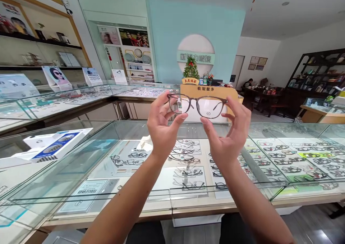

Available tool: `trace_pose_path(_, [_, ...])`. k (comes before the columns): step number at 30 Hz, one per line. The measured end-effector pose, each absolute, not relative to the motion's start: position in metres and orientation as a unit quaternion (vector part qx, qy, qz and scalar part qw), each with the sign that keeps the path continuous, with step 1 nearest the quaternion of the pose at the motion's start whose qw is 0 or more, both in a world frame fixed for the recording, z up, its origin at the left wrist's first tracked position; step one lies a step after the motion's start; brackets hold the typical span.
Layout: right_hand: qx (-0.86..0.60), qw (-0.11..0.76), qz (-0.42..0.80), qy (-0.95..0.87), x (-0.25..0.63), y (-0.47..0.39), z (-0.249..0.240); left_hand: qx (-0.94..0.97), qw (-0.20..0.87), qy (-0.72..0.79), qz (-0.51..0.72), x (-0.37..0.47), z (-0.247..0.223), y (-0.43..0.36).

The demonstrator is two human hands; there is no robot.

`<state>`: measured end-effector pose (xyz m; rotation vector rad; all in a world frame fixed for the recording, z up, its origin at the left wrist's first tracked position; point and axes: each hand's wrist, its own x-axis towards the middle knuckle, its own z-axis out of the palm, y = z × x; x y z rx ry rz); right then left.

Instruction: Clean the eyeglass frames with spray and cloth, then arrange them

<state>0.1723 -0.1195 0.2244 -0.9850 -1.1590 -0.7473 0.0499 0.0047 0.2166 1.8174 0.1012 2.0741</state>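
A pair of dark-framed glasses [193, 102] is held up in the air above the glass display case [172, 200], with its lenses upright. My left hand [165, 125] pinches the frame's left side between thumb and fingers. My right hand [229, 129] grips the opposite side the same way, its thumb at the lower rim of the right lens. A small tag shows through the left lens, and a logo is printed on the right one. Below my hands, several rows of glasses [192, 172] lie inside the case.
At the left, a white and blue box [58, 147] sits on the glass top. A white crumpled cloth [145, 143] is near my left wrist. Further back are a yellow cashier counter [215, 91] with a plant [191, 69] and more display cases. A person sits at a far table.
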Motion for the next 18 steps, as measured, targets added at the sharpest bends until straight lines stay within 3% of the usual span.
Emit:
trace_pose_path(4, [-0.463,0.656,-0.267,-0.532,0.187,-0.095,0.204,0.644,0.206,0.073,0.733,0.057,0.189,0.031])
trace_pose_path(18, [-0.524,0.672,0.178,-0.493,0.276,-0.006,0.075,0.708,0.221,0.222,0.633,0.079,0.042,0.113])
